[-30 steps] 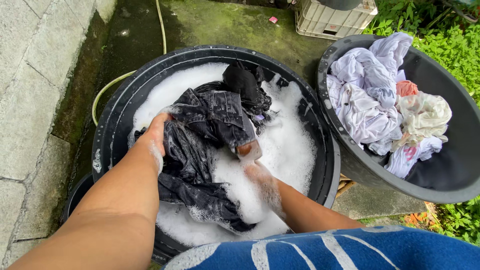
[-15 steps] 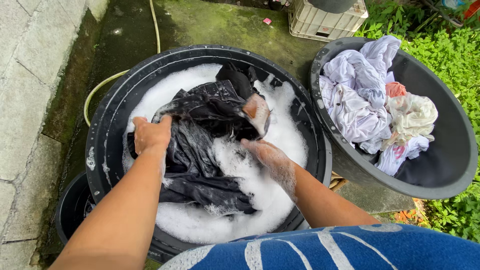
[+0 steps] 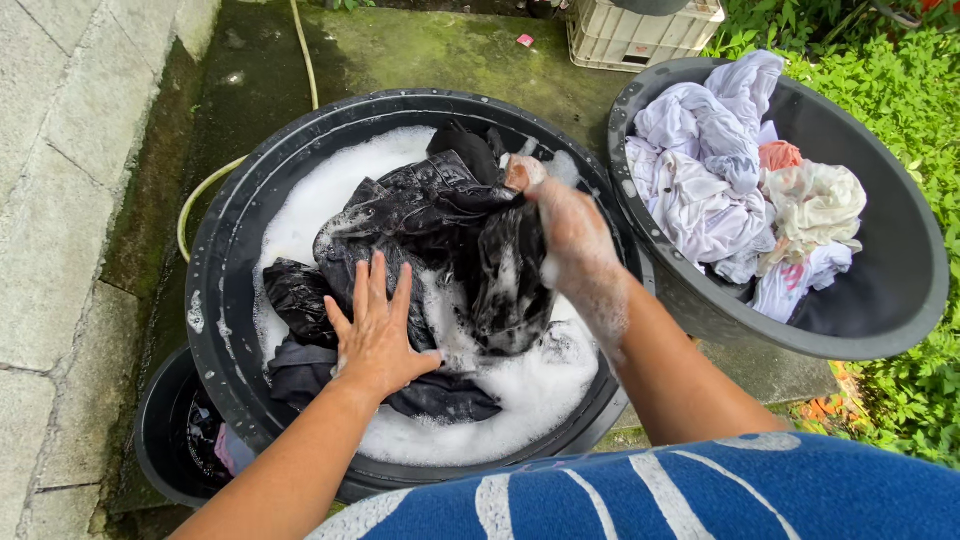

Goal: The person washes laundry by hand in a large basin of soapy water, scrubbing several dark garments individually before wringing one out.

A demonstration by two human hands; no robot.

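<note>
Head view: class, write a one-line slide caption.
Left hand presses black garment in sudsy tub; right hand lifts a fold.

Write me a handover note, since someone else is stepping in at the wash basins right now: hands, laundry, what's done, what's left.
Left hand: open, palm flat, pressing the black garment down in the sudsy black basin.
Right hand: soapy, gripping a fold of the same garment and lifting it above the foam.
Grey basin to the right holds a pile of white and pale clothes, with no suds on them.
Done: dark garment soaked and lathered.
Left: it is not yet rinsed or wrung.
</note>
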